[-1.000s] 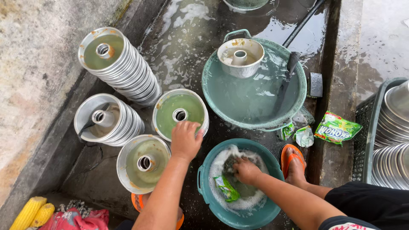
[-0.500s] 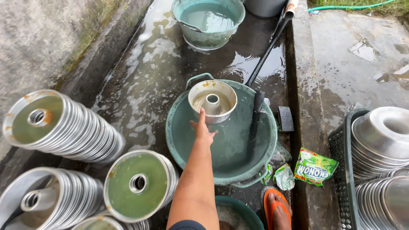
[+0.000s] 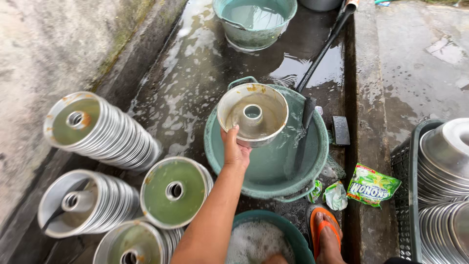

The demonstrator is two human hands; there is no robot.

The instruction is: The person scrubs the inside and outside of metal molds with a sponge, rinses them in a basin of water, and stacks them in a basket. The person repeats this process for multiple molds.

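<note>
- Left hand (image 3: 235,149) grips the near rim of a metal ring mould (image 3: 252,115), thumb over the edge, fingers under; mould sits tilted above the big green basin (image 3: 215,146), which holds water.
- Right hand (image 3: 273,258) barely shows at bottom edge, down in the soapy green tub (image 3: 288,230); can't tell if it's spread or closed on sth.
- Risk 1: one-handed hold on a wet, prob. soapy rim. Mould could slip and drop into the basin, splash, maybe dent. Cause: slick metal + grip on one side only.
- Risk 2: orange residue shows on the rim of the mould; if only dunked, it may stay dirty.
- Risk 3: stacks of moulds on their sides at left, e.g. the one w/ green-tinted base (image 3: 173,191), rest on a wet slope. A knock from the forearm could roll or topple them.
- Risk 4: black hose (image 3: 322,51) w/ flat nozzle lies across the basin rim, just beside the mould; a bump could flip it out and spray.
- Risk 5: foot in orange sandal (image 3: 325,230) on wet, foamy concrete near the green detergent packet (image 3: 372,185); slipping is likely if weight shifts.
</note>
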